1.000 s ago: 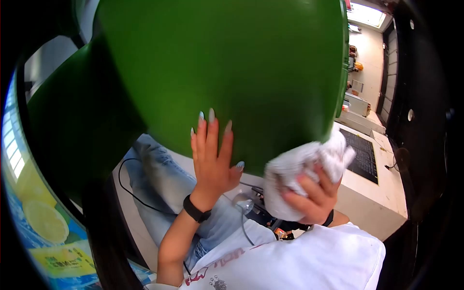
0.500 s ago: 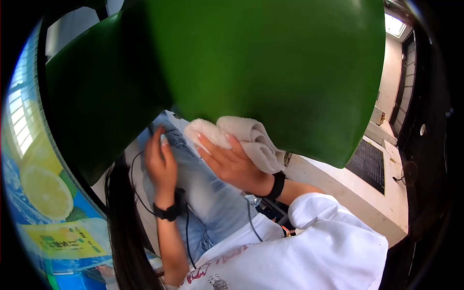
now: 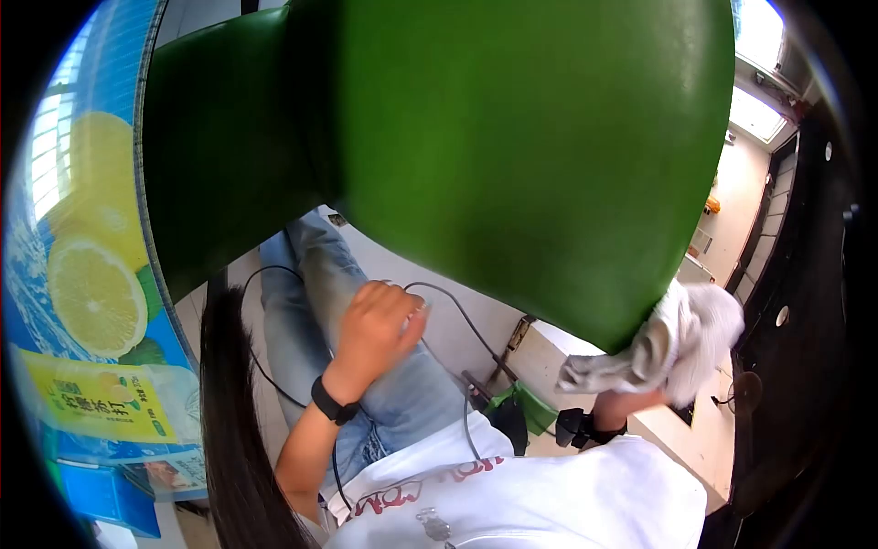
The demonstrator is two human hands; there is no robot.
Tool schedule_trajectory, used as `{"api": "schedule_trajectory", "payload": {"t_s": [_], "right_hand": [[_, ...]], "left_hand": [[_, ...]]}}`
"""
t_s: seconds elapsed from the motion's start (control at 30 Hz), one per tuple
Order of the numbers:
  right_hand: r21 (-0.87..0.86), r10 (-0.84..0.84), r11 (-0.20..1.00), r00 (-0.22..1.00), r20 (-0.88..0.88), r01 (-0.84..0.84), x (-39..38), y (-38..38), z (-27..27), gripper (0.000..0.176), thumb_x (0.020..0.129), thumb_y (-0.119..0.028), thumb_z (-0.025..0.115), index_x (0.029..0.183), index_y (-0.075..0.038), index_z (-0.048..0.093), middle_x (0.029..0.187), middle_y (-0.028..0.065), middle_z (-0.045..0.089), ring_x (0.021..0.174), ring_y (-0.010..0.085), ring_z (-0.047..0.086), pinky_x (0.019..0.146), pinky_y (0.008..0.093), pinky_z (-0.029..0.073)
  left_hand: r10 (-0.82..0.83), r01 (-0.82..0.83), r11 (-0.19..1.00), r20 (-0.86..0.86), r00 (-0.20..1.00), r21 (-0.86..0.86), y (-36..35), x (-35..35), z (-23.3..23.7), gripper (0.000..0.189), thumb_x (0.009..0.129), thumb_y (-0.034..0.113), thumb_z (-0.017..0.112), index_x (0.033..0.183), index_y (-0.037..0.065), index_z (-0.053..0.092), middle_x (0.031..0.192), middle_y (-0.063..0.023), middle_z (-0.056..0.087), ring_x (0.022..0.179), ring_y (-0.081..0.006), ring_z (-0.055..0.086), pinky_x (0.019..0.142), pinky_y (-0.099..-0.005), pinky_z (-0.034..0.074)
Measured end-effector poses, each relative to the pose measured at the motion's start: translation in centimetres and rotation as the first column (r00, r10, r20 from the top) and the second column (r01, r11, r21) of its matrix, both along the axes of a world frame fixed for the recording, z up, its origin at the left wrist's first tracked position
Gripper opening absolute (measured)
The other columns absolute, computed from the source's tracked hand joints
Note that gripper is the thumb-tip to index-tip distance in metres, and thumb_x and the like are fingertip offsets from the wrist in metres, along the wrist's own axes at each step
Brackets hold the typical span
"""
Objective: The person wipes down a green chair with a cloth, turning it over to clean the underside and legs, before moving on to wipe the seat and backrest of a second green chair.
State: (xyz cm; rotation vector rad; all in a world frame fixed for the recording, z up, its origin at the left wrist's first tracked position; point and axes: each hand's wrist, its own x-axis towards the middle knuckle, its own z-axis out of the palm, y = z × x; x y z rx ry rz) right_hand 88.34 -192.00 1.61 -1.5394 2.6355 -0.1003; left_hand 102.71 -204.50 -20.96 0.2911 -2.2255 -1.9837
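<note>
A large green padded seat [image 3: 512, 137] fills the upper view, close to the camera. My right hand [image 3: 681, 371] is wrapped inside a white cloth [image 3: 672, 343] and presses it against the seat's lower right edge; only the wrist with a black band shows. My left hand [image 3: 375, 329] rests loosely curled on my jeans-clad thigh [image 3: 311, 311], beside a thin black cable [image 3: 457, 316]. It holds nothing that I can see. A black band sits on the left wrist.
A poster with a lemon picture [image 3: 87, 293] stands at the left. Pale floor [image 3: 457, 339] lies below the seat, with a green-and-black object [image 3: 517, 412] near my body. A dark door or wall [image 3: 805, 302] runs along the right.
My right hand with the cloth has swept from the seat's lower middle to its lower right edge. My left hand has dropped onto my thigh. The view has shifted left.
</note>
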Motion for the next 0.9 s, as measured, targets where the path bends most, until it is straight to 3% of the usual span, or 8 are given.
{"api": "schedule_trajectory", "payload": {"t_s": [0.17,0.37,0.47,0.67,0.77,0.8,0.9], "right_hand": [[0.084,-0.043,0.996,0.999,0.001,0.043,0.3,1.6,-1.8,0.029,0.086,-0.016,0.057,0.114,-0.017,0.063,0.122,0.001,0.062,0.089,0.0121,0.06,0.106,0.0391,0.028],[0.183,-0.056,0.982,0.994,0.089,0.039,1.9,2.8,-5.4,0.029,0.086,-0.015,0.057,0.115,-0.015,0.062,0.121,0.0013,0.062,0.09,0.0119,0.06,0.104,0.0379,0.03],[0.213,-0.064,0.977,0.989,0.137,0.034,2.3,3.0,-8.0,0.03,0.086,-0.015,0.057,0.115,-0.014,0.062,0.12,0.0015,0.062,0.09,0.0119,0.06,0.103,0.0373,0.03],[0.263,-0.068,0.965,0.965,0.252,-0.001,2.9,3.7,-15.3,0.03,0.086,-0.014,0.057,0.116,-0.013,0.061,0.119,0.0017,0.062,0.091,0.0117,0.06,0.101,0.0361,0.032],[0.277,-0.09,0.961,0.945,0.313,0.0,3.5,3.6,-18.7,0.03,0.086,-0.013,0.056,0.116,-0.012,0.061,0.118,0.0019,0.062,0.091,0.0117,0.06,0.1,0.0355,0.033],[0.28,-0.1,0.96,0.938,0.333,0.003,3.7,3.4,-19.9,0.03,0.086,-0.013,0.056,0.116,-0.012,0.061,0.118,0.0019,0.062,0.092,0.0116,0.059,0.1,0.0353,0.033],[0.282,-0.137,0.959,0.907,0.399,0.02,4.2,2.7,-24.2,0.03,0.086,-0.013,0.056,0.116,-0.011,0.06,0.117,0.0021,0.062,0.092,0.0116,0.059,0.099,0.0346,0.034]], "left_hand": [[-0.069,0.067,0.996,0.024,0.997,0.066,2.0,0.2,0.0,0.008,0.076,0.009,0.066,0.074,0.003,0.062,0.071,-0.0098,0.059,0.071,-0.028,0.057,0.071,-0.0379,0.046],[-0.283,0.271,0.943,0.035,0.959,0.193,3.3,0.9,1.6,0.012,0.07,0.006,0.064,0.081,0.002,0.063,0.078,-0.0107,0.061,0.075,-0.0297,0.059,0.074,-0.0383,0.047],[-0.212,0.191,0.951,0.062,0.975,0.243,3.8,0.2,2.5,0.021,0.068,0.002,0.06,0.089,0.002,0.062,0.084,-0.0128,0.061,0.079,-0.0319,0.058,0.076,-0.0392,0.046],[-0.253,0.237,0.965,0.158,0.954,0.116,3.9,-0.5,-0.3,0.023,0.067,0.0,0.058,0.09,-0.002,0.058,0.08,-0.0143,0.053,0.076,-0.0332,0.054,0.074,-0.0419,0.043],[-0.201,0.185,0.978,0.185,0.962,0.097,4.4,-0.3,-2.8,0.018,0.069,0.003,0.058,0.087,-0.001,0.057,0.082,-0.0164,0.054,0.078,-0.0347,0.055,0.073,-0.0425,0.043],[-0.136,0.096,0.98,0.235,0.962,0.175,4.7,-0.3,-3.6,0.015,0.072,0.008,0.058,0.084,-0.001,0.058,0.084,-0.0183,0.056,0.081,-0.036,0.055,0.072,-0.0426,0.043],[-0.18,0.182,0.983,0.3,0.937,0.023,3.4,0.2,-6.5,0.017,0.075,0.011,0.058,0.086,-0.001,0.058,0.086,-0.019,0.057,0.083,-0.0372,0.056,0.073,-0.0437,0.043]]}}
